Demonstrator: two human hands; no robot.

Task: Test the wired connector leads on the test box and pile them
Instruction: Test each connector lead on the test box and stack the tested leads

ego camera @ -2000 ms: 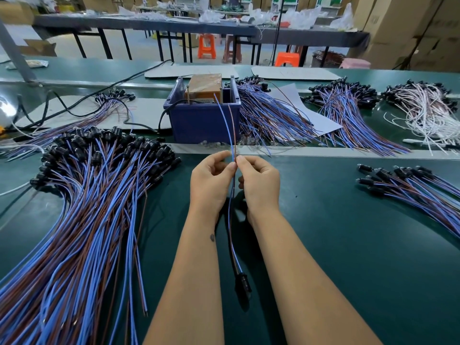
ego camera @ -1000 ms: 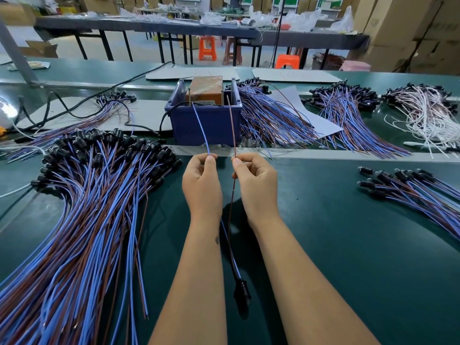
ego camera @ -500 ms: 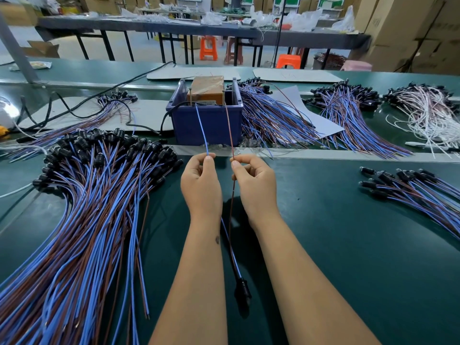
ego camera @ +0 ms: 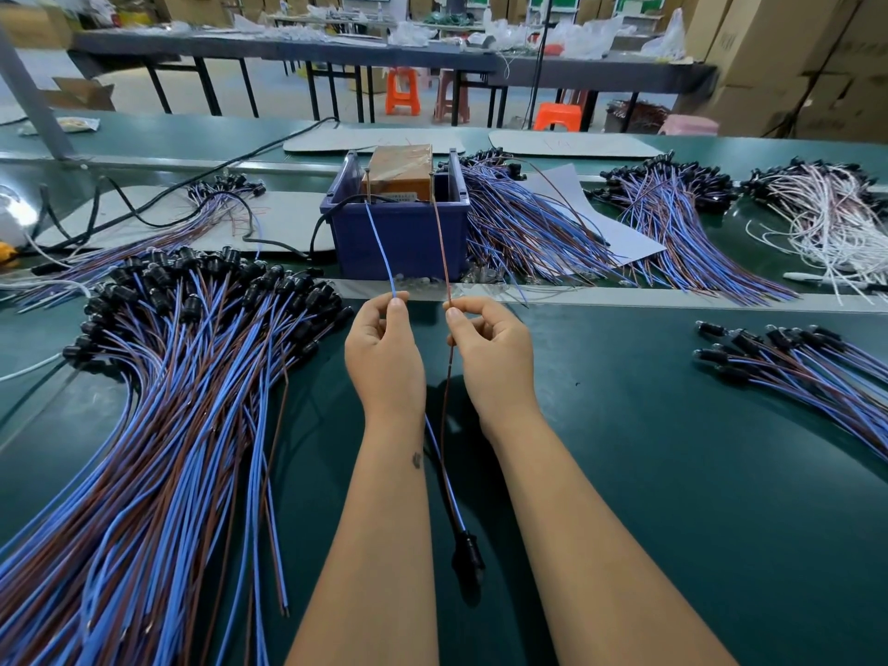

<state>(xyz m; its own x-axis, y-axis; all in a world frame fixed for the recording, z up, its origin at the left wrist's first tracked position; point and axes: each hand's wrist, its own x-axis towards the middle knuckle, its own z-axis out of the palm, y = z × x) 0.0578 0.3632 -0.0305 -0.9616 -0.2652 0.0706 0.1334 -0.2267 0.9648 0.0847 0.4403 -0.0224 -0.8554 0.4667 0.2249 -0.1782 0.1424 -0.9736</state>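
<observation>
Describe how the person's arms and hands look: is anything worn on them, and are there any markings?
Both forearms are bare, with no sleeves in view. The left hand and the right hand wear no gloves, and no rings or watch are visible. A small dark mark sits on the left forearm, just below the wrist.

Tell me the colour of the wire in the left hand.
Blue wire, head view.
</observation>
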